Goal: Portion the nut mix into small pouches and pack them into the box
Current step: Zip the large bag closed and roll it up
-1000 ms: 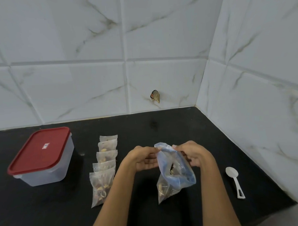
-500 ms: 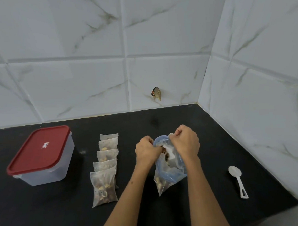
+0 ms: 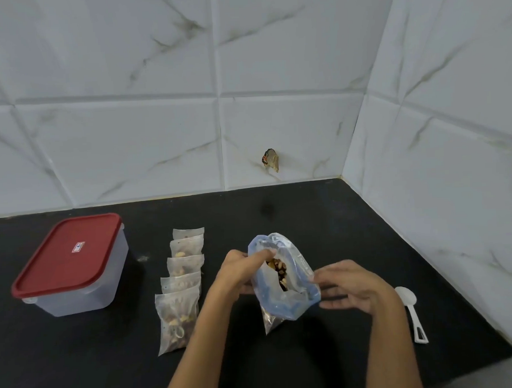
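- Large zip bag (image 3: 285,283) of nut mix stands mid-counter with its mouth spread wide; brown nuts (image 3: 277,269) show inside. The blue-edged rim looks rolled down like a cuff, probably to keep the mouth open for scooping.
- Left hand (image 3: 240,270) grips the bag's left rim, fingers curled, thumb reaching over the lip. This likely steadies the soft bag so it does not slump.
- Right hand (image 3: 352,286) is at the bag's right rim, fingertips touching or lightly pinching the plastic; I cannot tell which. The other fingers lie fairly straight.
- Five small pouches (image 3: 179,288) lie in an overlapping row left of the bag, running from near to far. The nearest is clearly filled; the farther ones hold less, or their contents are hard to see. Lined up this way they are easy to count and grab.
- Box (image 3: 77,292) sits at far left, red lid (image 3: 66,255) on, apart from the pouches. Packing has not started; the lid must come off first.
- White plastic spoon (image 3: 411,310) lies on the black counter (image 3: 315,364) just right of the right hand, bowl away from the person, within easy reach for the next scoop.
- Judgement: portioning stage, bag being readied.
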The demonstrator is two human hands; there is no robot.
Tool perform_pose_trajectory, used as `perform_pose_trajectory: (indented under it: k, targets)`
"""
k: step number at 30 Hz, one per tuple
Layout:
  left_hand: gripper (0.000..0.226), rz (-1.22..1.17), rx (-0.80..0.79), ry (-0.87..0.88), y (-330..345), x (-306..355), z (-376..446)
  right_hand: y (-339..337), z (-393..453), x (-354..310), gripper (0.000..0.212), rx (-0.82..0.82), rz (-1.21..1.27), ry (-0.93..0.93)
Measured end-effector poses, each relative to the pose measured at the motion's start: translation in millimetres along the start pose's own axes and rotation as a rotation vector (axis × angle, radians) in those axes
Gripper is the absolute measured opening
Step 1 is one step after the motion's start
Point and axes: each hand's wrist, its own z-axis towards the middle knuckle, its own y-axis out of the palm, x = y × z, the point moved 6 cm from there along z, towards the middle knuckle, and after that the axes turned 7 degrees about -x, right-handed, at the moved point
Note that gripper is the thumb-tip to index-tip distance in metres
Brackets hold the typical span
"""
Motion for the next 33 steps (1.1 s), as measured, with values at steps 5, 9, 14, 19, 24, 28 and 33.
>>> perform_pose_trajectory:
  k: [5,9,14,19,24,28,33]
  targets:
    - [0.044,0.051,-0.16,-0.115,4,-13,-10,5,0,-6,0.022,0.059,0.05,-0.125]
    - [0.037,0.023,-0.177,-0.027,10,-13,-15,-1,-6,-18,0.017,0.353,-0.078,-0.242]
    - [0.027,0.236,0.217,0.132,12,-4,-26,0,-30,-43,0.013,0.938,-0.532,-0.357]
    - [0.03,0.029,0.104,0.116,17,-9,-26,7,-24,-36,0.014,0.754,-0.343,-0.426]
    - [0.031,-0.145,-0.035,0.041,19,-16,-30,-2,-13,-11,0.024,0.461,-0.124,-0.192]
    - [0.03,-0.046,0.143,0.124,16,-16,-32,4,-14,-4,0.032,0.452,-0.136,-0.142]
    - [0.035,0.508,0.395,0.298,20,2,-43,24,-35,-25,0.029,0.779,-0.487,-0.223]
